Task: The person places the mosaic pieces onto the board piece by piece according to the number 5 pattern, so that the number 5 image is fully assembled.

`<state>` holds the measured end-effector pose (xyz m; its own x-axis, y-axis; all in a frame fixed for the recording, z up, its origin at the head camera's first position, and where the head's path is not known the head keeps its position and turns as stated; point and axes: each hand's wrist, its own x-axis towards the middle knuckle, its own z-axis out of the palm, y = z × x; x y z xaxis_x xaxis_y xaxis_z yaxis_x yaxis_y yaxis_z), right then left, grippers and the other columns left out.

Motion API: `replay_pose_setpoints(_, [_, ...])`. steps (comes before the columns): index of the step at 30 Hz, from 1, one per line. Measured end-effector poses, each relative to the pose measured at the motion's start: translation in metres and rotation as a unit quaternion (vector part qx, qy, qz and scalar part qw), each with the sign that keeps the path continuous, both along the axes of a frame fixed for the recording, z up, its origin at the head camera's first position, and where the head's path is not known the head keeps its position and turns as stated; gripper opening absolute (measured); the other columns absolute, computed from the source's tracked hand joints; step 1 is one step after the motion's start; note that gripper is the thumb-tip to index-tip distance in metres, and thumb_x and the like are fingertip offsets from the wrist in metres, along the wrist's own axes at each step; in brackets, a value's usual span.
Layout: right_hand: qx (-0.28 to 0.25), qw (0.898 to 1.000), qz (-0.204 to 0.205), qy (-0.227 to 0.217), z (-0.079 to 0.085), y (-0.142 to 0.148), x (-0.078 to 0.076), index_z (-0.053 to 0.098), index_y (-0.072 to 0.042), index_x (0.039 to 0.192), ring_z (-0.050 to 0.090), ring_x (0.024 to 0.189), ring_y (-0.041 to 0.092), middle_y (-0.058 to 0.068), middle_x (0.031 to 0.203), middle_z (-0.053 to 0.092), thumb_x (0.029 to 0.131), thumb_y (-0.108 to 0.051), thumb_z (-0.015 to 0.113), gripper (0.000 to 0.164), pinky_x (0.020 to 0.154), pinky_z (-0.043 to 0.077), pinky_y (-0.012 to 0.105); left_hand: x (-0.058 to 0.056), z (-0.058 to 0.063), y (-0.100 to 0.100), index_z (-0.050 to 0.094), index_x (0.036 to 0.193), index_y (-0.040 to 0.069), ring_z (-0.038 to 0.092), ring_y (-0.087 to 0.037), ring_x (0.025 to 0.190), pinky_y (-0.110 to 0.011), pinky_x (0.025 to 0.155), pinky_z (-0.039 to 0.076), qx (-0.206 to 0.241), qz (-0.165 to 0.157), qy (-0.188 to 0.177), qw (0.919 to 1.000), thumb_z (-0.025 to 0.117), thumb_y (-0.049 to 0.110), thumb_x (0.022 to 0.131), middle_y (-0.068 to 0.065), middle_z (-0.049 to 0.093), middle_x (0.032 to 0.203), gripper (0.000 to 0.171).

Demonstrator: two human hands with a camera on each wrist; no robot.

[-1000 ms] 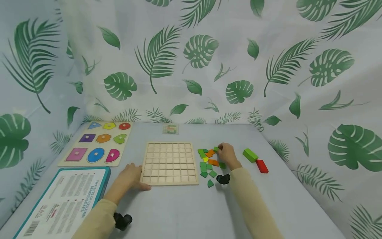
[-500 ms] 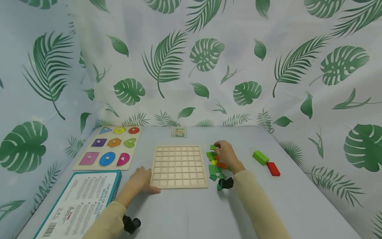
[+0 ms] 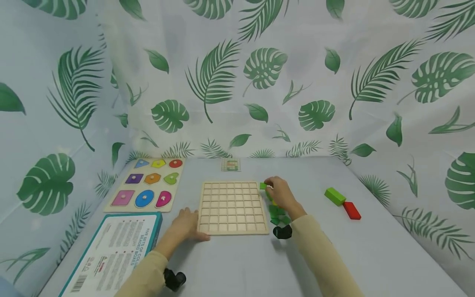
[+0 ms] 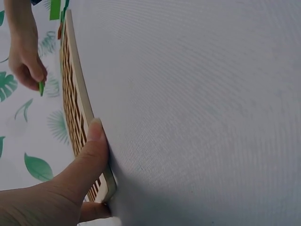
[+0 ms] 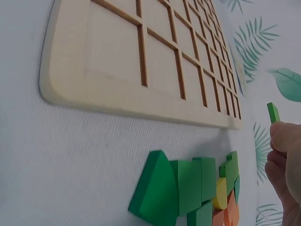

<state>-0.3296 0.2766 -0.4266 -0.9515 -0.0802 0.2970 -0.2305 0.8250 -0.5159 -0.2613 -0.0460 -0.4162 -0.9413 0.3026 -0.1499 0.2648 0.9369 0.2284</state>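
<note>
A pale wooden grid board [image 3: 233, 208] lies flat on the table, its square cells bare. My left hand [image 3: 184, 225] holds the board's near left corner, thumb along the front edge and fingers by the left side. In the right wrist view, a small bright green tile [image 5: 273, 113] is pinched between the thumb and fingers of my right hand [image 3: 281, 194]. That hand is above the table, just right of the board's far right corner. Below it lies a pile of small green tiles [image 5: 190, 181], with yellow and orange ones among them, partly hidden by the hand in the head view.
A shape puzzle board [image 3: 122, 198] with knobbed pieces lies far left, behind a blue-edged box [image 3: 111, 243]. A small patterned card [image 3: 231, 165] lies beyond the grid board. Farther right are a green block [image 3: 335, 196] and a red block [image 3: 351, 210].
My right hand has moved left with the green tile, from the pile toward the grid board's far right corner. The left hand stays at the board; the head view has shifted.
</note>
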Motion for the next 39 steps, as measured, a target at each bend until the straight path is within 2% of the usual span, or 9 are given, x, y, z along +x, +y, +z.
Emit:
replay_pose_setpoints(7, [-0.001, 0.999, 0.044, 0.0, -0.005, -0.012, -0.008, 0.063, 0.005, 0.109, 0.06, 0.097, 0.029, 0.016, 0.105, 0.061, 0.09, -0.002, 0.062, 0.021, 0.081, 0.051, 0.037, 0.005, 0.0, -0.002, 0.053, 0.126, -0.007, 0.046, -0.041, 0.111, -0.051, 0.088, 0.045, 0.0, 0.017, 0.005, 0.9998, 0.084, 0.047, 0.063, -0.029, 0.049, 0.112, 0.088])
replay_pose_setpoints(11, [0.01, 0.998, 0.065, -0.001, -0.007, -0.019, -0.013, 0.063, 0.004, 0.11, 0.06, 0.09, 0.025, 0.016, 0.103, 0.06, 0.089, -0.001, 0.062, 0.021, 0.075, 0.052, 0.032, 0.006, 0.001, -0.005, 0.053, 0.125, -0.007, 0.047, -0.043, 0.11, -0.053, 0.087, 0.045, -0.007, 0.016, 0.013, 0.9998, 0.084, 0.047, 0.063, -0.03, 0.05, 0.111, 0.088])
replay_pose_setpoints(18, [0.032, 0.999, 0.038, -0.014, -0.011, -0.022, -0.012, 0.063, 0.002, 0.111, 0.059, 0.087, 0.023, 0.015, 0.105, 0.06, 0.09, 0.0, 0.06, 0.021, 0.071, 0.051, 0.033, 0.002, 0.0, -0.004, 0.049, 0.129, -0.008, 0.038, -0.051, 0.122, -0.057, 0.097, 0.037, 0.01, -0.001, 0.006, 0.9999, 0.083, 0.046, 0.066, -0.037, 0.043, 0.127, 0.089])
replay_pose_setpoints(20, [0.035, 0.999, 0.035, -0.023, -0.012, -0.023, -0.012, 0.063, 0.001, 0.112, 0.059, 0.088, 0.023, 0.013, 0.106, 0.06, 0.092, -0.001, 0.058, 0.021, 0.071, 0.051, 0.032, 0.001, -0.001, -0.004, 0.05, 0.128, -0.008, 0.038, -0.051, 0.122, -0.057, 0.096, 0.038, 0.011, -0.002, 0.008, 0.9999, 0.083, 0.046, 0.066, -0.037, 0.044, 0.127, 0.089])
replay_pose_setpoints(26, [0.037, 0.997, 0.058, -0.022, -0.011, -0.031, -0.017, 0.062, 0.002, 0.113, 0.059, 0.089, 0.024, 0.015, 0.106, 0.059, 0.093, -0.002, 0.057, 0.021, 0.072, 0.051, 0.031, 0.0, -0.001, -0.004, 0.05, 0.129, -0.007, 0.038, -0.051, 0.122, -0.057, 0.096, 0.038, 0.014, 0.003, 0.006, 0.9999, 0.083, 0.046, 0.066, -0.037, 0.043, 0.126, 0.089])
replay_pose_setpoints(31, [0.043, 0.998, 0.053, -0.008, -0.014, -0.035, -0.021, 0.062, 0.003, 0.111, 0.061, 0.09, 0.025, 0.015, 0.103, 0.059, 0.092, -0.001, 0.059, 0.02, 0.074, 0.052, 0.032, -0.001, 0.0, -0.002, 0.048, 0.132, -0.006, 0.035, -0.051, 0.125, -0.058, 0.097, 0.036, 0.026, -0.001, 0.001, 0.9997, 0.083, 0.045, 0.067, -0.036, 0.041, 0.13, 0.089])
replay_pose_setpoints(37, [0.041, 0.996, 0.077, 0.005, -0.02, -0.038, -0.025, 0.063, 0.005, 0.109, 0.061, 0.089, 0.027, 0.016, 0.1, 0.059, 0.09, 0.0, 0.061, 0.02, 0.073, 0.053, 0.032, -0.003, -0.002, -0.001, 0.048, 0.132, -0.005, 0.035, -0.05, 0.126, -0.057, 0.098, 0.036, 0.014, 0.011, -0.006, 0.9998, 0.083, 0.046, 0.066, -0.036, 0.041, 0.129, 0.091])
replay_pose_setpoints(39, [0.045, 0.996, 0.073, 0.0, -0.021, -0.038, -0.025, 0.063, 0.004, 0.109, 0.061, 0.089, 0.026, 0.015, 0.1, 0.059, 0.09, -0.001, 0.061, 0.02, 0.073, 0.053, 0.032, -0.003, -0.003, 0.0, 0.049, 0.132, -0.005, 0.036, -0.049, 0.125, -0.056, 0.097, 0.037, 0.012, 0.009, -0.005, 0.9999, 0.083, 0.046, 0.066, -0.036, 0.043, 0.128, 0.09])
